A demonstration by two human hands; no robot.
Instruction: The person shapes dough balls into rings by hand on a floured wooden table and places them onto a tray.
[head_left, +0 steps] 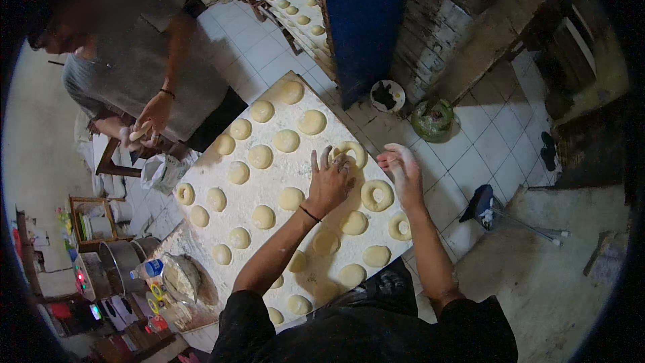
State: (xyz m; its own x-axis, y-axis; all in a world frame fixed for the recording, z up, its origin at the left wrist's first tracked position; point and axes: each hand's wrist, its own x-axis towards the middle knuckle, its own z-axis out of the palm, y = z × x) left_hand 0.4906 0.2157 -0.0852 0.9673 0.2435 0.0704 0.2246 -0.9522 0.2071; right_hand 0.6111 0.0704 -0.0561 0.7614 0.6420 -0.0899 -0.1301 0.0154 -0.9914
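Note:
A floured board (201, 225) carries several pale dough rounds (286, 140) and some rings, one (377, 195) near the right edge. My left hand (327, 181) is spread, palm down, with fingertips at another dough ring (356, 151) near the back-right edge, partly covering it. Just right of that ring, my right hand (401, 168) is raised at the board's edge, dusted with flour, its fingers curled together; I cannot make out whether anything is between them.
A co-worker (134, 60) stands at left with something small in their hands. A blue partition (369, 20) rises behind, beside a rack of dough trays (297, 7). A green gas cylinder (432, 121) and a dustpan (478, 202) are on the tiled floor. Metal pots (121, 269) sit lower left.

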